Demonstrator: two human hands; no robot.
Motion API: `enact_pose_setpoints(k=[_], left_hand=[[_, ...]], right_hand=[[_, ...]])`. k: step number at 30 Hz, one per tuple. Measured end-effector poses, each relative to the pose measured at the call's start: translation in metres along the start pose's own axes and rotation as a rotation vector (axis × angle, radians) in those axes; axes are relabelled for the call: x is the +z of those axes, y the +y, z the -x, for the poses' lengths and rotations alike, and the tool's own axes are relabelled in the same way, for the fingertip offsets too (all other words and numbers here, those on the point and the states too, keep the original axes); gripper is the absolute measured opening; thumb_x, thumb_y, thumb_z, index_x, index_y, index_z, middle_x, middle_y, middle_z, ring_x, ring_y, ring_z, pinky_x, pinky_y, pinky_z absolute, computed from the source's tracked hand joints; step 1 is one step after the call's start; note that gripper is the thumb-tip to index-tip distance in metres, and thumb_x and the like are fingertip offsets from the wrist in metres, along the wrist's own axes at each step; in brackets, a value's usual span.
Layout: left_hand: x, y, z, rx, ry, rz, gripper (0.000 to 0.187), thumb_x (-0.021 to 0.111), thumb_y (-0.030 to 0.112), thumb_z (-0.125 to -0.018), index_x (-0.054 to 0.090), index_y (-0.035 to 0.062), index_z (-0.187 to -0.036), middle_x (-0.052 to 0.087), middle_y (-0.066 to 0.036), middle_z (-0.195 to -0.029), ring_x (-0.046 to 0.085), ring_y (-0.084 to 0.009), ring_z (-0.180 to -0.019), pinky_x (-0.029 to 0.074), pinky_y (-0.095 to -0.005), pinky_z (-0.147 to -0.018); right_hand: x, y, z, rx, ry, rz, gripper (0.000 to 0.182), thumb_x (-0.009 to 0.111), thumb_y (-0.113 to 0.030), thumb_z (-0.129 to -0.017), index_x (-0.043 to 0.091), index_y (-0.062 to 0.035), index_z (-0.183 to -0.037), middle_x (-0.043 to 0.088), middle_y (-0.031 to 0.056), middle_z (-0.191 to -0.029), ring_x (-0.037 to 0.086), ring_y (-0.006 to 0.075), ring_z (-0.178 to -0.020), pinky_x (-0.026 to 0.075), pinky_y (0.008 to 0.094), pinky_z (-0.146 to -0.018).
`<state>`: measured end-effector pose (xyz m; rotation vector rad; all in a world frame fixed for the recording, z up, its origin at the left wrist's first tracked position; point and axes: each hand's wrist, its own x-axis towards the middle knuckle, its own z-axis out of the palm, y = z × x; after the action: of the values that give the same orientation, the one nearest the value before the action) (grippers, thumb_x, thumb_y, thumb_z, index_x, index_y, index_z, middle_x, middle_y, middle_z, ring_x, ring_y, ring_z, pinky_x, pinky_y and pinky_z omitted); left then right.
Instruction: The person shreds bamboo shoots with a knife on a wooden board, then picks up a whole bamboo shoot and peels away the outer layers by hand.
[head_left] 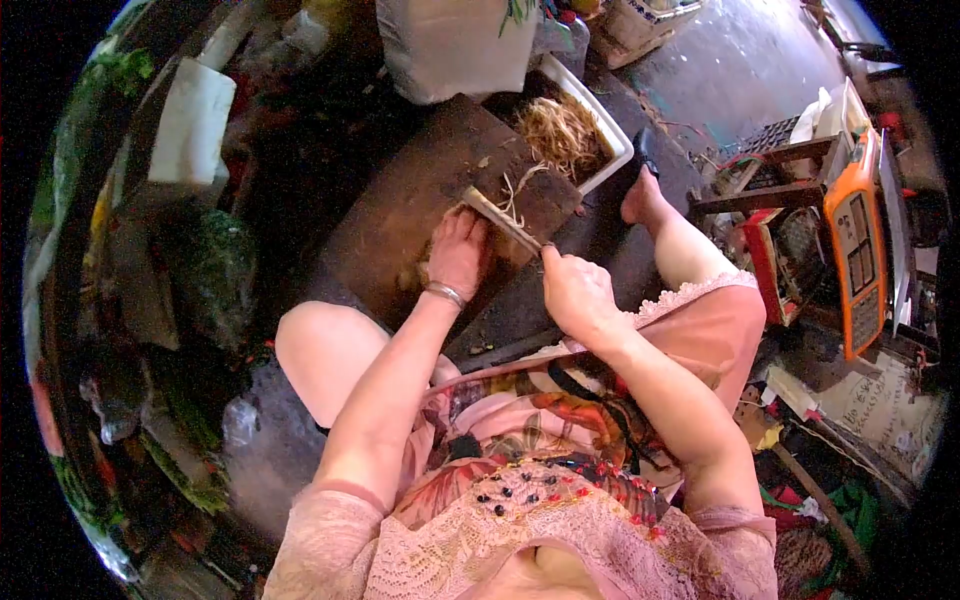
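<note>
My right hand point(578, 292) is wrapped round the handle of a knife point(503, 221). The knife's broad blade reaches up and left over a dark wooden board point(385, 210). Just left of the blade, my left hand point(460, 250) presses down on the board with its fingers bent. Whatever lies under those fingers is hidden. A few pale, thin strips point(515, 192) stick out on the far side of the blade. Beyond the board's right corner, a white tray point(618, 150) holds a heap of similar pale strips point(562, 135).
A large white sack point(455, 50) stands behind the board. To the right, an orange scale point(858, 250) stands beside a wooden stool point(765, 175). A white block-like container point(192, 122) and plastic bags point(225, 265) are at the left. My knees flank the board.
</note>
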<state>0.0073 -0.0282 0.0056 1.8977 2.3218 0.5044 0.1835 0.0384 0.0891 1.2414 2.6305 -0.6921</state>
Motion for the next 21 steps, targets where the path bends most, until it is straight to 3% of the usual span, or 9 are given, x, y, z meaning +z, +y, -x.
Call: enact_pose_setpoints(k=[8,10,17,19,21], left_hand=[[0.001,-0.002,-0.002,0.031,0.043,-0.038,0.033,0.052,0.012,-0.078,0.055,0.0038,-0.11,0.048,-0.014,-0.122,0.041,-0.0328,-0.117,0.035,-0.0417,-0.097],[-0.011,0.008,-0.005,-0.162,0.035,0.346,0.034,0.053,0.011,-0.078,0.055,0.0041,-0.111,0.048,-0.013,-0.122,0.041,-0.0321,-0.118,0.035,-0.0397,-0.098],[-0.016,0.008,-0.007,-0.165,0.008,0.297,0.037,0.053,0.009,-0.077,0.054,0.0049,-0.113,0.047,-0.013,-0.123,0.04,-0.0318,-0.118,0.035,-0.0377,-0.099],[-0.014,0.006,-0.007,-0.075,-0.034,0.084,0.039,0.051,0.008,-0.077,0.052,0.0041,-0.116,0.046,-0.014,-0.125,0.04,-0.0318,-0.119,0.034,-0.0375,-0.1],[-0.014,0.005,-0.009,-0.137,-0.052,0.223,0.04,0.05,0.007,-0.077,0.051,0.0033,-0.117,0.046,-0.014,-0.125,0.04,-0.0319,-0.119,0.034,-0.0379,-0.1]], right_hand=[[0.0,-0.005,0.016,0.041,-0.011,-0.007,0.013,0.044,-0.007,-0.081,0.051,0.0003,-0.09,0.06,0.0208,-0.073,0.061,0.0374,-0.071,0.048,0.0464,-0.064],[0.0,-0.004,0.016,0.06,-0.03,0.001,0.013,0.044,-0.006,-0.081,0.051,0.0005,-0.09,0.06,0.0212,-0.073,0.061,0.0376,-0.071,0.048,0.0466,-0.064],[0.002,-0.007,0.012,0.051,-0.052,-0.001,0.014,0.043,-0.005,-0.081,0.05,0.0017,-0.091,0.06,0.022,-0.074,0.061,0.0384,-0.073,0.048,0.0464,-0.065],[-0.001,-0.008,0.01,0.059,-0.062,-0.001,0.014,0.043,-0.005,-0.081,0.05,0.0018,-0.091,0.06,0.022,-0.074,0.061,0.0385,-0.073,0.048,0.0464,-0.065],[-0.006,-0.01,0.007,0.062,-0.084,-0.011,0.015,0.043,-0.005,-0.08,0.05,0.0021,-0.091,0.06,0.0229,-0.074,0.061,0.0391,-0.073,0.048,0.0471,-0.065]])
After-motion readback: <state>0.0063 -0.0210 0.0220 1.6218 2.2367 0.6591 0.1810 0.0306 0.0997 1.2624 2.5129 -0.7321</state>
